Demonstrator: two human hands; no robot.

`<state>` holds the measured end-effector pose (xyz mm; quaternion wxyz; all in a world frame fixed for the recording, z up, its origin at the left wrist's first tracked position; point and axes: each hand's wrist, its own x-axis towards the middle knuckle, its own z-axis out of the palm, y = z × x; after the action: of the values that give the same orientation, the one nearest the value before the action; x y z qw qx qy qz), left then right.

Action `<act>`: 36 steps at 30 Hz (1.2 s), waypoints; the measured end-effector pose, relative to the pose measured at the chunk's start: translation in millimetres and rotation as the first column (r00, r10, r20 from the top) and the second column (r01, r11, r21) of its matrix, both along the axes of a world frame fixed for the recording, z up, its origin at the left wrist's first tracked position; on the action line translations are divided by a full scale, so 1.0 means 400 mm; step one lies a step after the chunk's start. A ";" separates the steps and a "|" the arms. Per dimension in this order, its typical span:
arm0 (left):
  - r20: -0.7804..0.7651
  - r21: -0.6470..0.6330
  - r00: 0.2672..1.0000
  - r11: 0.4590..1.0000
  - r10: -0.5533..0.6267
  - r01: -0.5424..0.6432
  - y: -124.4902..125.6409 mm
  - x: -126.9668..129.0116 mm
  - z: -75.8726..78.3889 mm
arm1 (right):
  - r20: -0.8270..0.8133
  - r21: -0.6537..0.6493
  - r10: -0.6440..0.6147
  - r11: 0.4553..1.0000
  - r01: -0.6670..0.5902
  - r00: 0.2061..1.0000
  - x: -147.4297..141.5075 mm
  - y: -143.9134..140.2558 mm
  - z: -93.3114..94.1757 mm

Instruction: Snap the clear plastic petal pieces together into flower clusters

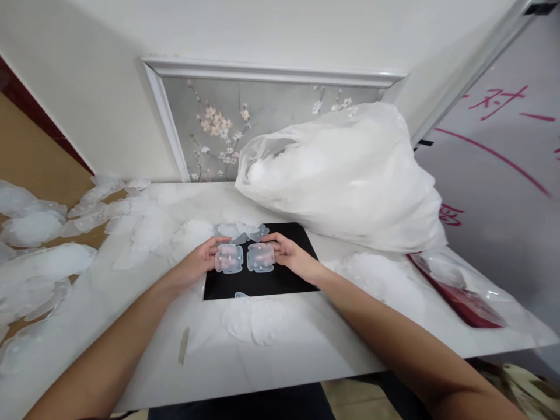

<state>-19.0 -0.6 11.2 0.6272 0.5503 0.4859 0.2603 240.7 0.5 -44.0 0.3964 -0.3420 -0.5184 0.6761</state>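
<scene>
Now your left hand (199,261) pinches one clear plastic cover (228,258), right hand (286,251) pinches twin (261,257) at 3 o'clock; light, thin, likely slippery, so hold outer edges above black mat (289,280).

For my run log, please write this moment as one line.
left hand: holds translucent square piece | right hand: holds second piece | both above black mat

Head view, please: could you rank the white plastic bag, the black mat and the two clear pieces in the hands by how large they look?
1. White plastic bag, by far the largest.
2. Black mat.
3. Clear piece in the left hand and clear piece in the right hand: they look alike, so no ranking between them.
</scene>
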 end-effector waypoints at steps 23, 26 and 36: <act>0.090 0.030 0.987 0.990 0.136 -0.140 0.007 0.004 -0.011 | -0.157 -0.203 -0.136 0.974 0.103 0.978 -0.003 -0.005 0.024; 0.178 -0.053 0.971 0.986 0.162 -0.155 0.006 0.006 -0.008 | -0.192 -0.252 -0.111 0.966 0.061 0.975 0.000 -0.007 0.032; 0.224 -0.149 0.954 0.975 0.198 -0.167 0.006 0.006 -0.009 | -0.190 -0.272 -0.088 0.962 0.034 0.978 0.004 -0.004 0.025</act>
<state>-16.6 2.0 7.5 0.6881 0.4265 0.4721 0.3490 242.3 -1.1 -34.2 0.4176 -0.3385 -0.3689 0.7583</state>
